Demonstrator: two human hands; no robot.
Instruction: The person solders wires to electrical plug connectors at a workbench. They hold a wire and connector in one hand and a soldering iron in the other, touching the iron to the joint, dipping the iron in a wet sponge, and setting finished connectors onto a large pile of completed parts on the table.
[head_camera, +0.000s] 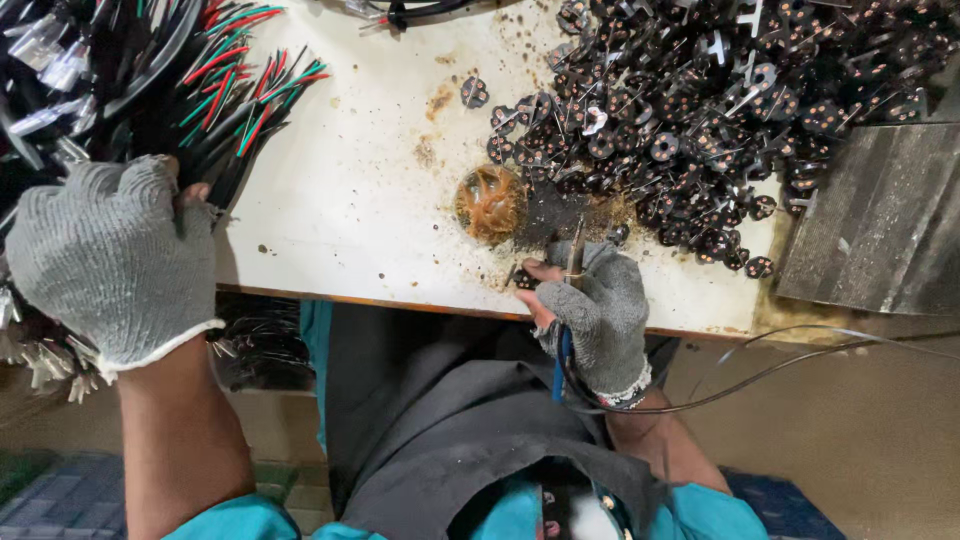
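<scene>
Soldering iron (574, 250) gripped in right hand (596, 315); left hand (110, 255) closed on wire bundle (235, 95). Big pile of black round connector pieces (700, 110) looks unwired, most work left.

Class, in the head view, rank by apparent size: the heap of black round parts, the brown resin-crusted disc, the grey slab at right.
1. Heap of black round parts
2. Grey slab
3. Brown resin-crusted disc
</scene>
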